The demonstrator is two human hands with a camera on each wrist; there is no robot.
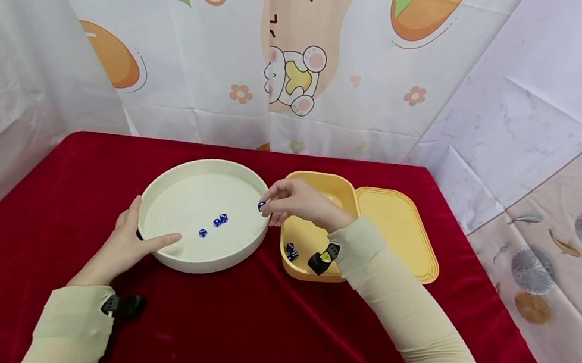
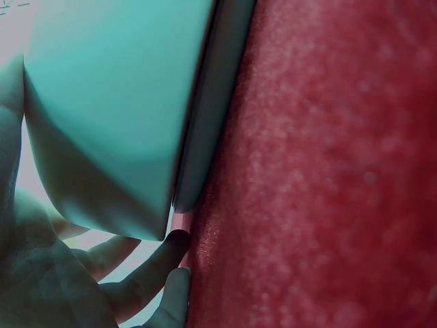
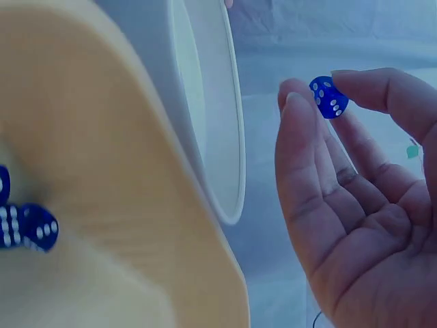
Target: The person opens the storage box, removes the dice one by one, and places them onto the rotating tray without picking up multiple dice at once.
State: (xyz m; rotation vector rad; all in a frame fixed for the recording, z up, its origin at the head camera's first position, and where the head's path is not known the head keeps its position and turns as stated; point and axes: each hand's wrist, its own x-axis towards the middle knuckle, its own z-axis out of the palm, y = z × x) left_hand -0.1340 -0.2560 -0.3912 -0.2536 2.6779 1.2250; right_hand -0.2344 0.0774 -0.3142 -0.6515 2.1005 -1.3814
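Observation:
A blue die (image 3: 328, 98) with white pips is pinched between the thumb and fingertips of my right hand (image 1: 302, 201), above the right rim of a round white tray (image 1: 210, 181). My left hand (image 1: 124, 243) grips the tray's near left side, thumb over the rim and fingers along the outer wall. Three blue dice (image 1: 202, 233) lie on the tray floor, two of them close together. Under my right wrist stands a yellow box (image 1: 307, 275), partly hidden by the hand and sleeve. More blue dice (image 3: 39, 227) sit in its near left corner.
A flat yellow lid (image 1: 393, 229) lies on the red cloth (image 1: 209, 328) just right of the box. Behind the table hangs a printed white curtain (image 1: 200, 75). Each wrist wears a small black camera.

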